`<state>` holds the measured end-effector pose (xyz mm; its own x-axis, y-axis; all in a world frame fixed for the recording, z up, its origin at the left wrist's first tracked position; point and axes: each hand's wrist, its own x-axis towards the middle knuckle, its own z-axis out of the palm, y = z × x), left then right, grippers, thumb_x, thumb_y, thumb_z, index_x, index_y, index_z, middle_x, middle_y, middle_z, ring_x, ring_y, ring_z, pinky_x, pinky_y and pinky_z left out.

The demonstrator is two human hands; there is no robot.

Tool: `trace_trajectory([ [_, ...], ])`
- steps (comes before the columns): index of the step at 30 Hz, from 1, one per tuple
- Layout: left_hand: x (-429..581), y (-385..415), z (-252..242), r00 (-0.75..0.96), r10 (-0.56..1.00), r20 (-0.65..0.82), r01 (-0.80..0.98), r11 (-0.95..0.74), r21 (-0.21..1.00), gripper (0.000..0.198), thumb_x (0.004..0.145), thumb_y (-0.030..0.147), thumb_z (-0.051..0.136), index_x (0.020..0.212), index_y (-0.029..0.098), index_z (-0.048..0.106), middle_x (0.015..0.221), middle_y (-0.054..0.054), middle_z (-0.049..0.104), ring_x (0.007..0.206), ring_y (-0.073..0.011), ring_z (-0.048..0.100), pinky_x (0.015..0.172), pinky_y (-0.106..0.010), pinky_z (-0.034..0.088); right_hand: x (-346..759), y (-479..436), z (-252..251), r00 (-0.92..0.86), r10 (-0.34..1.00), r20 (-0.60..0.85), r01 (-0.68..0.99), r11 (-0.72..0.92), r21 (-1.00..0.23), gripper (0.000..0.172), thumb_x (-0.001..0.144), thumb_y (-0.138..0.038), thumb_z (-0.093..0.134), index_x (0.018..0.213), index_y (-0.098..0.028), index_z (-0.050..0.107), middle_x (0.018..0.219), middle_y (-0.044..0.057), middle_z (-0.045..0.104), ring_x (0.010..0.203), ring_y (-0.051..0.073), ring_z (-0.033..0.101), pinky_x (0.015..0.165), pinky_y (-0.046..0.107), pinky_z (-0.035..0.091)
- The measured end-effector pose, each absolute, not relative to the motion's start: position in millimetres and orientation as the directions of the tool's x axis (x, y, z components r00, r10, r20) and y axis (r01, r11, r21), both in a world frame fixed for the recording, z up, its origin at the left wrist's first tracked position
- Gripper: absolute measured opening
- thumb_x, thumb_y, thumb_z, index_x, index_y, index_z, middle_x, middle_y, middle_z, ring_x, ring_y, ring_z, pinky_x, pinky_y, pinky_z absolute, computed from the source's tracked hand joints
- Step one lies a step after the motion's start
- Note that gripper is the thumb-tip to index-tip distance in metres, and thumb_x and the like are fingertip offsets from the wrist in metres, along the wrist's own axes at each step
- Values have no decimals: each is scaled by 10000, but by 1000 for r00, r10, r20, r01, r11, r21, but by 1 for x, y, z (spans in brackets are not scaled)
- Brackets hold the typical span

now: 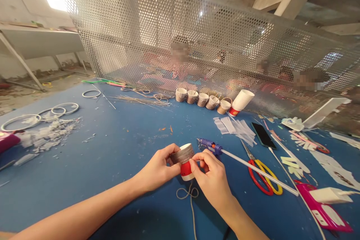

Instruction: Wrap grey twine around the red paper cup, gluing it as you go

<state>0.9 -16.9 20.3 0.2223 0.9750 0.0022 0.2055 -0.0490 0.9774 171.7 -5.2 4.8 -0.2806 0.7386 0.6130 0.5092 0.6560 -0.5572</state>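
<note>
A red and white paper cup [186, 169] is tilted between my hands, its upper part wound with grey-brown cord [184, 154]. My left hand [160, 164] grips the cup from the left, fingers behind it and thumb on its near side. At the right side of the cup, my right hand [210, 170] is closed in a pinch on the cord where it meets the wound band. A loose length of cord [192, 210] hangs below the cup and loops onto the blue table. Just behind my right hand lies a blue glue gun [209, 145] with a long glue stick [258, 172] in its rear.
Several cord-wrapped cups [203, 99] stand at the back beside stacked paper cups [241, 102]. Scissors [261, 174], a phone [263, 135], paper strips [235, 129] and a pink power strip [323, 210] lie right. White rings [59, 109] and scraps [47, 133] lie left. A perforated metal screen [157, 26] borders the table.
</note>
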Motion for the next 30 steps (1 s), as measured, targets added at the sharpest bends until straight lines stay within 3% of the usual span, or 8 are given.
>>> trace_trajectory([
  [7, 0, -17, 20, 194, 981, 6, 274, -60, 960, 115, 720, 260, 545, 702, 181, 464, 633, 50, 473, 619, -116, 447, 587, -240, 382, 172, -5, 4, -279, 749, 602, 492, 649, -580, 120, 847, -156, 518, 735, -187, 548, 646, -20, 473, 538, 108, 437, 518, 222, 386],
  [30, -2, -15, 16, 207, 976, 62, 338, -130, 932, 120, 728, 245, 498, 644, 171, 454, 609, 51, 406, 604, -100, 383, 556, -220, 334, 172, -9, 6, -302, 754, 584, 425, 654, -626, 102, 874, -160, 532, 780, -175, 568, 694, -6, 514, 572, 105, 466, 538, 223, 390],
])
